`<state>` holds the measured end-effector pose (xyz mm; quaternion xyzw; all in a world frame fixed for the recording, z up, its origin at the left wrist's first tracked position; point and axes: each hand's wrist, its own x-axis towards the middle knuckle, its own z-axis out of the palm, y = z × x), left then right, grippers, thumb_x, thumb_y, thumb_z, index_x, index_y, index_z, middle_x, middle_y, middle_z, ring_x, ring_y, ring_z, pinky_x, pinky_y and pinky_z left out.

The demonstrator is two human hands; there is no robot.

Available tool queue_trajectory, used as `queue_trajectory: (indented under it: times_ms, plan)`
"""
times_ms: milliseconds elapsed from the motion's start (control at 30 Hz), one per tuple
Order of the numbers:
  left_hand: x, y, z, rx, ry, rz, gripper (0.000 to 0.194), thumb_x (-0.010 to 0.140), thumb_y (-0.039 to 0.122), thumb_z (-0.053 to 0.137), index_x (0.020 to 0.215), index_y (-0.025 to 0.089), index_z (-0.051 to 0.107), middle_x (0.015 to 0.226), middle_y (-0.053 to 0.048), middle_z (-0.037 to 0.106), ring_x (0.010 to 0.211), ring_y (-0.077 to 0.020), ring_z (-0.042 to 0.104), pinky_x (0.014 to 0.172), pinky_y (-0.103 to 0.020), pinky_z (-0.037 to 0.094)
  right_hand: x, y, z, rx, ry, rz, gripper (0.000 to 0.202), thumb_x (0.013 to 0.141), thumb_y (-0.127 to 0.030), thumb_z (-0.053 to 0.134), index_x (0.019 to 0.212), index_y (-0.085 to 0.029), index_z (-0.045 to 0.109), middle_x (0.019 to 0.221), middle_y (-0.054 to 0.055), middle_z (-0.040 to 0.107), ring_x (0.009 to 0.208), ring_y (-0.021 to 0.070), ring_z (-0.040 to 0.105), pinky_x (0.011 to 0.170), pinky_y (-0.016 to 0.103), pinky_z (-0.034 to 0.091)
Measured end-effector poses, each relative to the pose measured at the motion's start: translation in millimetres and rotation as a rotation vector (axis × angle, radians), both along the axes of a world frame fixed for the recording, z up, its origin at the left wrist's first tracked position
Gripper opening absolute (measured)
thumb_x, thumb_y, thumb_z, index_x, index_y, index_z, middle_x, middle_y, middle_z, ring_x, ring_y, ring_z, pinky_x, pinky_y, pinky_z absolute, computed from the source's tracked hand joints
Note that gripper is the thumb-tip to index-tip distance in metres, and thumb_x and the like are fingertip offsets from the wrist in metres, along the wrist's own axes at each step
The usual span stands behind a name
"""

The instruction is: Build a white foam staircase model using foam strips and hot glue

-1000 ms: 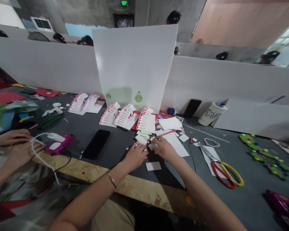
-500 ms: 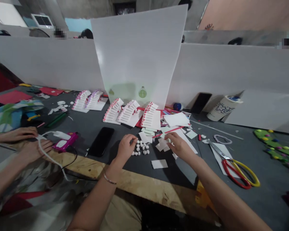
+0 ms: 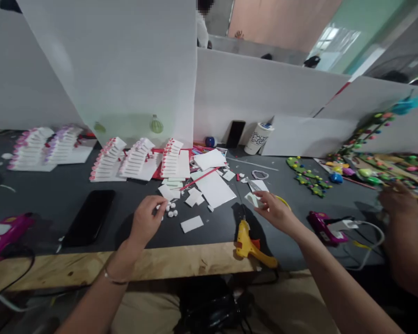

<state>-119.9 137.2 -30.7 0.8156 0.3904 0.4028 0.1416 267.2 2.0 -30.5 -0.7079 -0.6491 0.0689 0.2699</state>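
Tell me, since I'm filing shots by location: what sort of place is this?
Probably a shared craft workshop: a yellow glue gun, loose white paper pieces and another person's hand are all at one dark table.

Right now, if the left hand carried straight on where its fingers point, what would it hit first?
The left hand would probably meet the small white balls just ahead first, though depth is unclear and it might pass above them.
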Motion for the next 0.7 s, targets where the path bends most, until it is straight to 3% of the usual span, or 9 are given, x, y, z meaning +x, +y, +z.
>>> queue_trajectory:
  times_ms: [167,267,400,500,600,700]
  plan:
    - [22,-34,-7.2,0.009,0.287,-0.36,0.016,0.092,0.026,0.051,0.102,0.021,0.062,0.102,-0.006,0.067,0.099,-0.0188,0.061,0.085,-0.033,0.05,-17,24,-9.8,-0.003,0.042,0.073,0.036,0.084,-0.026,0.052,0.119,-0.021,0.052,0.107,0.01,0.06,0.088,0.0201,0.062,0.071,0.032,0.054]
    - [30,-50,-17.2,0.044,0.459,-0.434,0.031,0.085,0.026,0.063,0.115,0.022,0.059,0.119,-0.01,0.062,0.111,-0.0234,0.056,0.093,-0.039,0.048,-27,56,-12.3,0.03,-0.024,0.092,0.04,0.082,-0.022,0.055,0.121,-0.019,0.052,0.111,0.011,0.059,0.087,0.0212,0.062,0.073,0.034,0.053]
    - [28,-60,-22.9,0.074,0.561,-0.397,0.027,0.084,0.02,0.064,0.11,0.022,0.06,0.118,-0.009,0.062,0.11,-0.0235,0.056,0.093,-0.039,0.046,-23,90,-16.9,0.094,-0.162,0.017,0.038,0.078,-0.015,0.055,0.116,-0.017,0.056,0.109,0.013,0.061,0.099,0.0268,0.06,0.086,0.04,0.049]
    - [21,-60,-19.5,0.058,0.556,-0.368,0.016,0.085,0.017,0.061,0.1,0.022,0.063,0.108,-0.007,0.064,0.1,-0.0204,0.058,0.087,-0.036,0.047,-21,95,-19.2,0.114,-0.283,-0.017,0.035,0.078,-0.015,0.055,0.113,-0.014,0.058,0.115,0.019,0.06,0.111,0.0339,0.055,0.093,0.049,0.044]
    - [13,-52,-12.7,0.029,0.514,-0.394,0.008,0.088,0.021,0.057,0.09,0.022,0.064,0.1,-0.004,0.066,0.095,-0.0183,0.059,0.085,-0.034,0.046,-32,84,-17.5,0.126,-0.34,0.116,0.034,0.082,-0.018,0.054,0.115,-0.014,0.059,0.121,0.02,0.059,0.116,0.0347,0.053,0.095,0.05,0.043]
    - [5,-28,-4.3,-0.008,0.456,-0.257,0.015,0.091,0.023,0.051,0.085,0.021,0.064,0.097,-0.004,0.067,0.096,-0.0184,0.059,0.087,-0.035,0.045,-53,59,-10.7,0.085,-0.316,0.27,0.031,0.084,-0.023,0.055,0.115,-0.021,0.06,0.119,0.015,0.062,0.111,0.0319,0.057,0.092,0.049,0.046]
